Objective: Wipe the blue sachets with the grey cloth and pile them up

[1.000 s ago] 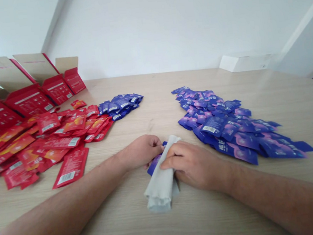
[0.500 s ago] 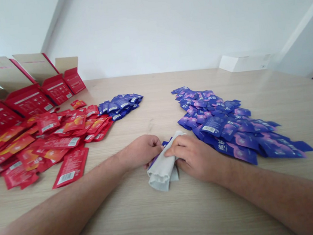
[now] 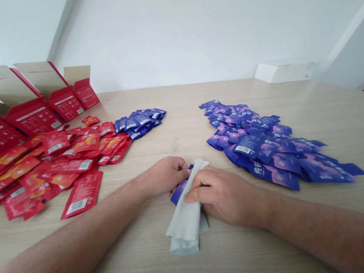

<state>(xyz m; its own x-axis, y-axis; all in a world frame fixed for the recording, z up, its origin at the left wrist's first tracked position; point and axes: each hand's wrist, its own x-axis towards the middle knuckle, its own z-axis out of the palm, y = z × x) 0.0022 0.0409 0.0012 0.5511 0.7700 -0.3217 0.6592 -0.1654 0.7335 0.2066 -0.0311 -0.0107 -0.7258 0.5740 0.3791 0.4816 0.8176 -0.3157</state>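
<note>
Between my two hands lies a blue-purple sachet (image 3: pixel 179 192), partly covered by a folded whitish cloth (image 3: pixel 186 223). My left hand (image 3: pixel 165 176) pinches the sachet's edge with thumb and bent fingers. The cloth is gripped by my right hand (image 3: pixel 223 193), its thumb and fingers pressed on it over the sachet. Its loose, ribbed end hangs toward me on the table. Right of my right hand spreads a large pile of blue-purple sachets (image 3: pixel 269 148), mostly showing their printed side.
At the left lies a heap of red sachets (image 3: pixel 66 162), bordered by a smaller group of blue sachets (image 3: pixel 139 123). Several open red boxes (image 3: pixel 35 116) stand behind the red heap. A white box (image 3: pixel 283 72) rests near the wall at the back right of the wooden table (image 3: pixel 177 97).
My right hand has slid slightly toward me and left with the cloth, exposing more of the sachet. My left hand has barely moved.
</note>
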